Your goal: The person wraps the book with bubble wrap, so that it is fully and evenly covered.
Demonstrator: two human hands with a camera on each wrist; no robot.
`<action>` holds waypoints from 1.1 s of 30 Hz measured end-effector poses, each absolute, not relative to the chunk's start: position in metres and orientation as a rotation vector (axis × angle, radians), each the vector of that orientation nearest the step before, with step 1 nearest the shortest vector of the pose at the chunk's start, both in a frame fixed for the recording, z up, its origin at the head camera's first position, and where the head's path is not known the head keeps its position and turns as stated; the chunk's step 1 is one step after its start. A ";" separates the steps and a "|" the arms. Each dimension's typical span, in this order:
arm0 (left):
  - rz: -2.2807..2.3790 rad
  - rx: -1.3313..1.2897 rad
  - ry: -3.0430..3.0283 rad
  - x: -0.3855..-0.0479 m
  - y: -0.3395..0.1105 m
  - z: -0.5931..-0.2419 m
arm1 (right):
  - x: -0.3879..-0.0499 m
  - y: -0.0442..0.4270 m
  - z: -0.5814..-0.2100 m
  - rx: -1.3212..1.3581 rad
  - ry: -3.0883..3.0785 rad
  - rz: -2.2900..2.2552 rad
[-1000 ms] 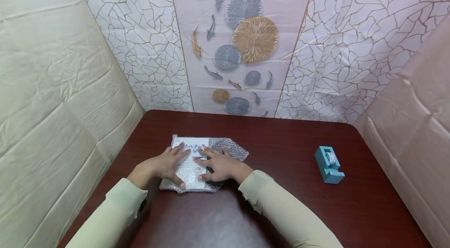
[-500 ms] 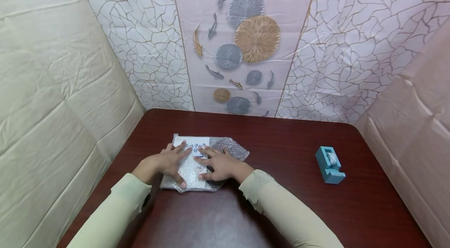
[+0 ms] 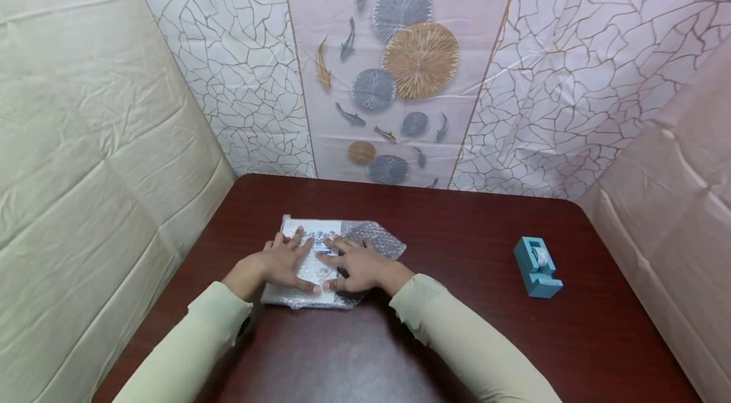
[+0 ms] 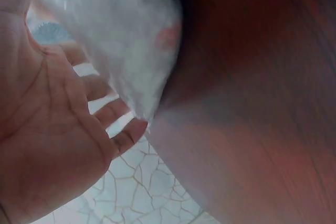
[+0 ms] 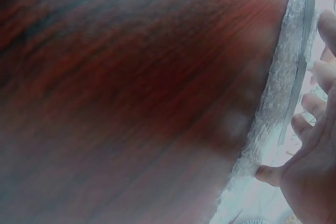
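A flat white book (image 3: 313, 268) with blue handwritten-looking characters lies on the table inside bubble wrap (image 3: 374, 239); the wrap's spare end sticks out to the right in a tapered flap. Spread across the book's left part, my left hand (image 3: 278, 267) rests with its fingers extended. My right hand (image 3: 365, 268) lies over the book's right edge and the wrap, fingers splayed. The two thumbs point at each other near the front edge. In the right wrist view, the page edge (image 5: 296, 85) shows through the plastic. The left wrist view shows a wrapped corner (image 4: 123, 35) beside the palm.
A blue tape dispenser (image 3: 537, 267) with a roll of clear tape stands at the right of the dark red-brown table (image 3: 445, 320). Pale quilted cloth (image 3: 97, 136) hangs on both sides, and a patterned curtain (image 3: 251, 73) closes off the back.
My left hand has slid slightly to the right, and its thumb has swung inward toward the right thumb. My right hand stays almost where it was on the wrap.
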State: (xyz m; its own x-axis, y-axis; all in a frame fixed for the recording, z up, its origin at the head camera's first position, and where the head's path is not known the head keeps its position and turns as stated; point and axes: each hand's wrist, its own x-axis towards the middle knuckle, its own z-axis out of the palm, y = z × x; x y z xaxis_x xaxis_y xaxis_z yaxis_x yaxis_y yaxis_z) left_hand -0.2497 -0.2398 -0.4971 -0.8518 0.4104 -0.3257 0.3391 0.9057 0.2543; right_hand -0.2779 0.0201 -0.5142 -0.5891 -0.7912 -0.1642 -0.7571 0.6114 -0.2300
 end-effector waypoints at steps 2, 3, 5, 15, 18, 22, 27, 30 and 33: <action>0.244 0.533 2.701 -0.250 -0.237 -0.498 | -0.277 0.020 -0.514 -1.267 2.592 -0.194; 0.234 0.528 2.705 -0.250 -0.236 -0.500 | -0.277 0.021 -0.515 -1.266 2.595 -0.192; 0.198 0.508 2.709 -0.252 -0.235 -0.506 | -0.277 0.021 -0.515 -1.261 2.597 -0.188; 0.102 0.459 2.750 -0.257 -0.229 -0.516 | -0.278 0.021 -0.516 -1.187 2.632 -0.252; 0.094 0.443 2.750 -0.258 -0.226 -0.515 | -0.278 0.020 -0.516 -1.152 2.660 -0.271; 0.084 0.407 2.740 -0.259 -0.221 -0.514 | -0.278 0.019 -0.516 -1.129 2.691 -0.261; 0.077 0.384 2.727 -0.258 -0.216 -0.507 | -0.277 0.017 -0.515 -1.091 2.774 -0.183; 0.080 0.376 2.710 -0.255 -0.213 -0.500 | -0.277 0.017 -0.515 -1.055 2.811 -0.139; 0.063 0.369 2.702 -0.258 -0.213 -0.504 | -0.277 0.022 -0.514 -1.054 2.808 -0.156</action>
